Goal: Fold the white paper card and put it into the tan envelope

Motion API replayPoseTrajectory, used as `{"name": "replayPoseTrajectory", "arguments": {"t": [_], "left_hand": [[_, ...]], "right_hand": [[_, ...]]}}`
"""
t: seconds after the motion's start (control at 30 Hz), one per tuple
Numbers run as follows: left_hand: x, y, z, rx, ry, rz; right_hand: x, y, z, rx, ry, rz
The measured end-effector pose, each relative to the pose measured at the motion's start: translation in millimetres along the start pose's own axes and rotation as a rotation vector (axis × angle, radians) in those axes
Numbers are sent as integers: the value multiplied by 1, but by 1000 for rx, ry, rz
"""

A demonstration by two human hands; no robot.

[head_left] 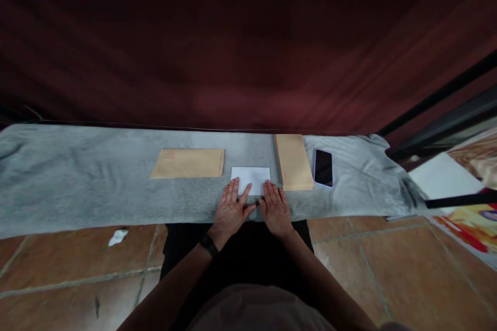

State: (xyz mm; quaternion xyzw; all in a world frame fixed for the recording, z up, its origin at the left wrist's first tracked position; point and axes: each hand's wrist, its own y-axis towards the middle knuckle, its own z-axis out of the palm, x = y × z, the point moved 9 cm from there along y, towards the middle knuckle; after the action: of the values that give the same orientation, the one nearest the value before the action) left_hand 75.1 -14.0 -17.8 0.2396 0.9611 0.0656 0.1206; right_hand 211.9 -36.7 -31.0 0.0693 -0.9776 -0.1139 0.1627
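Note:
A folded white sheet of paper [251, 177] lies on a grey cloth [97, 181] that covers a long surface. My left hand [232, 210] lies flat with fingers spread on the sheet's near left edge. My right hand [275, 208] lies flat beside it on the near right edge, fingers stretched out. The thumbs nearly meet below the sheet. Neither hand grips anything. A black band sits on my left wrist.
A brown envelope [189, 163] lies left of the sheet. A stack of brown envelopes [294, 161] lies to its right, then a dark phone [323, 167]. A dark red curtain hangs behind. Tiled floor with a paper scrap [117, 237] lies below; a black frame stands at right.

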Motion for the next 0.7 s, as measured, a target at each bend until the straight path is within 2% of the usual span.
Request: {"name": "replayPoseTrajectory", "arguments": {"t": [0.1,0.17,0.27,0.37,0.5,0.7], "left_hand": [[-1,0,0,1,4,1],[-1,0,1,6,6,4],[-1,-1,5,31,4,15],[0,-1,9,50,6,5],[1,-2,12,55,-1,-12],[1,-2,11,49,-23,-9]], "right_hand": [[3,10,-1,26,44,0],[15,21,2,66,102,-67],[40,39,14,150,175,-203],[51,51,28,198,180,-209],[50,57,36,206,179,-186],[33,63,33,190,123,-147]]}}
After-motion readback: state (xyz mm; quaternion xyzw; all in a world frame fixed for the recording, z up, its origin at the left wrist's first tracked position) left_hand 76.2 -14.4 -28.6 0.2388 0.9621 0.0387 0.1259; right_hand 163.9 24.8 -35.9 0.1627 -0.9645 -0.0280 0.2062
